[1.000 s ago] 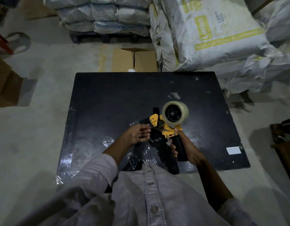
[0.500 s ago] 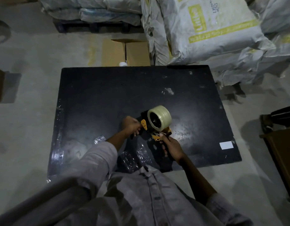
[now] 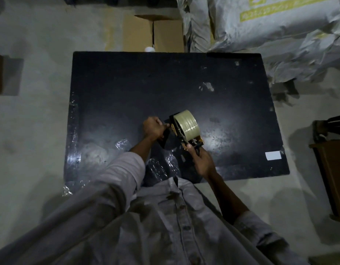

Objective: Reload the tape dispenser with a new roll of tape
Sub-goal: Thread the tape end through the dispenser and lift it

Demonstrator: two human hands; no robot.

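A yellow and black tape dispenser (image 3: 196, 143) is held above the black table (image 3: 127, 83), with a clear roll of tape (image 3: 187, 125) seated on its hub. My right hand (image 3: 202, 161) is wrapped around the dispenser's black handle below the roll. My left hand (image 3: 152, 128) is closed at the dispenser's front end, left of the roll, fingers pinched there; the tape's end is too dark to make out.
Crumpled clear plastic (image 3: 157, 167) lies on the table near its front edge. A white label (image 3: 273, 155) sits at the right front corner. Cardboard boxes (image 3: 153, 33) and stacked sacks (image 3: 270, 29) stand beyond the table. A brown box (image 3: 333, 178) is at right.
The dispenser has turned so the roll's outer face shows instead of its hub. My left hand has closed up against the dispenser's front. The view has tilted down toward the table.
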